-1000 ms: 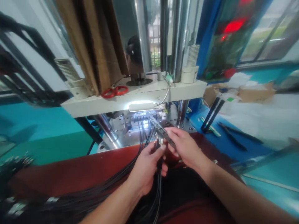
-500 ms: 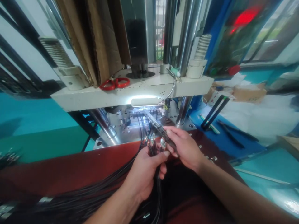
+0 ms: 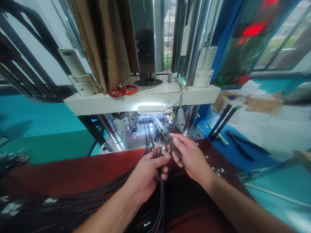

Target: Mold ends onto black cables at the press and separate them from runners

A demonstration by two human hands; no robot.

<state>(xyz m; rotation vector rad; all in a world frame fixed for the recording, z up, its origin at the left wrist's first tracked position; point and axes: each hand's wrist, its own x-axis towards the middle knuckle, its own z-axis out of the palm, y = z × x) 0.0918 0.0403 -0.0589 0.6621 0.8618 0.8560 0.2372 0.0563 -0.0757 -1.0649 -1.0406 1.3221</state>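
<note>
My left hand [image 3: 147, 173] is closed around a bunch of black cables [image 3: 161, 194], whose metal connector ends [image 3: 155, 149] stick up past the thumb and fingers. In my right hand [image 3: 191, 155] is a long narrow metal bar [image 3: 162, 129], gripped at its near end. The bar slants up and away, its far tip under the lamp by a lit metal fixture [image 3: 143, 127] on the press bed. More thin black cables run out of that fixture toward my left hand. Both hands are close together above the brown-red table edge [image 3: 107, 161].
A press plate [image 3: 97, 105] carries red-handled scissors [image 3: 123, 91] and a lit lamp [image 3: 150, 109]. Steel columns [image 3: 110, 127] stand at both sides. On the right, a blue surface holds pliers [image 3: 243, 145] and black tweezers [image 3: 222, 121]. Cables [image 3: 97, 194] cover the table's left part.
My left hand has shifted slightly left and down with the cables, a little farther from the bar. The right hand keeps hold of the bar in nearly the same place. The view has tilted slightly.
</note>
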